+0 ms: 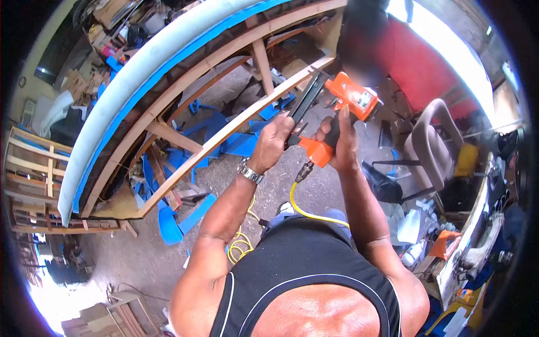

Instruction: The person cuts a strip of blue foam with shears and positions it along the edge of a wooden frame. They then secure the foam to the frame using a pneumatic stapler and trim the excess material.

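Observation:
An orange and black air stapler (349, 91) is held up in front of my chest, its long dark magazine slanting up beside the body. My right hand (343, 140) wraps around the black handle, thumb up toward the orange head. Around the lower end of the magazine closes my left hand (273, 139), a metal watch on its wrist. From the fitting under the handle a yellow air hose (311, 215) curves down past my waist. Just beyond the tool runs the pale wooden rail (241, 132) of a curved frame.
The large curved frame has a padded, light-coloured edge (120, 78) with a blue strip. Blue scraps (238, 144) litter the floor below. A person in red (424, 70) is at upper right, near a grey chair (429, 143). Cluttered shelving lies at right; wooden slat frames (33, 163) stand at left.

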`<state>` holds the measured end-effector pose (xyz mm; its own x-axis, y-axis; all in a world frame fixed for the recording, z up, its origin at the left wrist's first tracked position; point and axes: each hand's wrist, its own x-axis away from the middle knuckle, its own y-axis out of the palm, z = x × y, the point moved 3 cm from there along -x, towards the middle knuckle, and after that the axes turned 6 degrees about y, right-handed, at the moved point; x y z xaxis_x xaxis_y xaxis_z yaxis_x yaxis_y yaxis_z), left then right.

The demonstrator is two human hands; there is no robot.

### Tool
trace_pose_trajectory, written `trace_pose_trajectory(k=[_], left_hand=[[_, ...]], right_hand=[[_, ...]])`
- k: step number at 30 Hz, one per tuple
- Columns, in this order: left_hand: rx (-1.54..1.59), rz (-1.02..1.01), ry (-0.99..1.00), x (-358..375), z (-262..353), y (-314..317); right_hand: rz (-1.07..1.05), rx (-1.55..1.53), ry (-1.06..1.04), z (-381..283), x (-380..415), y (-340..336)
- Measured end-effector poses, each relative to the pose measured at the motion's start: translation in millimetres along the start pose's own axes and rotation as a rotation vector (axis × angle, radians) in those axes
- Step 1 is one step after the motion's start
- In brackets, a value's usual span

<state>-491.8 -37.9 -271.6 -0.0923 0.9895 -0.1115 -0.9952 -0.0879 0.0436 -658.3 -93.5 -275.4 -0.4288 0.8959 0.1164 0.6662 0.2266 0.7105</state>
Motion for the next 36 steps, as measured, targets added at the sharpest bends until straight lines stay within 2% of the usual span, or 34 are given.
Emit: trace_pose_trajectory(k=[2, 6, 7, 9, 12, 16, 19, 20, 21, 23, 26, 27, 28, 29, 32, 36], left_hand=[[-0.137, 0.034, -0.059, -2.0, 0.0, -5.6], [-0.006, 0.159, -0.343, -18.8, -28.5, -13.4], [0.049, 0.263, -0.282, -22.5, -31.9, -12.7], [-0.049, 0.371, -0.311, -25.1, -39.5, -22.2], [-0.013, 0.528, -0.35, -23.9, -36.1, -20.2], [0.154, 0.649, -0.189, -39.1, -44.3, -4.9], [0.399, 0.546, -0.143, -45.9, -47.4, 7.9], [0.525, 0.447, -0.11, -46.9, -38.4, 18.1], [0.581, 0.471, -0.066, -48.3, -33.1, 24.0], [0.698, 0.517, 0.009, -52.8, -28.9, 32.4], [0.835, 0.331, 0.163, -52.6, -36.2, 38.2], [0.903, 0.271, 0.198, -52.1, -34.7, 42.9], [1.101, 0.141, 0.125, -57.5, -22.2, 48.3], [1.064, 0.241, 0.093, -57.1, -21.2, 53.5], [1.071, 0.413, 0.003, -54.3, -4.1, 69.8], [0.986, 0.476, -0.068, -45.1, -8.5, 72.3]], right_hand=[[0.011, 0.118, 0.028, -6.3, -7.5, 16.2], [0.053, 0.625, -0.1, -6.1, -44.5, 29.8], [0.034, 0.728, -0.17, -4.2, -53.7, 33.4], [-0.043, 0.884, -0.217, -6.7, -67.2, 45.0], [-0.179, 0.805, -0.147, -6.4, -83.6, 59.0], [-0.286, 0.842, -0.133, -26.4, -91.9, 73.4], [-0.456, 0.894, 0.019, -38.3, -107.8, 55.4], [-0.537, 0.877, -0.129, -43.6, -102.7, 45.9], [-0.602, 0.704, -0.209, -47.3, -93.3, 37.8], [-0.63, 1.007, -0.513, -48.4, -84.8, -2.1], [-0.752, 1.126, -0.562, -46.2, -65.5, -19.7], [-0.721, 1.111, -0.52, -47.5, -61.2, -20.3], [-0.698, 1.117, -0.578, -46.9, -62.9, -21.6], [-0.676, 1.122, -0.635, -46.2, -65.6, -23.0], [-0.684, 0.998, -0.507, -45.0, -67.6, -22.9], [-0.743, 0.822, -0.426, -36.0, -76.0, -27.5]])
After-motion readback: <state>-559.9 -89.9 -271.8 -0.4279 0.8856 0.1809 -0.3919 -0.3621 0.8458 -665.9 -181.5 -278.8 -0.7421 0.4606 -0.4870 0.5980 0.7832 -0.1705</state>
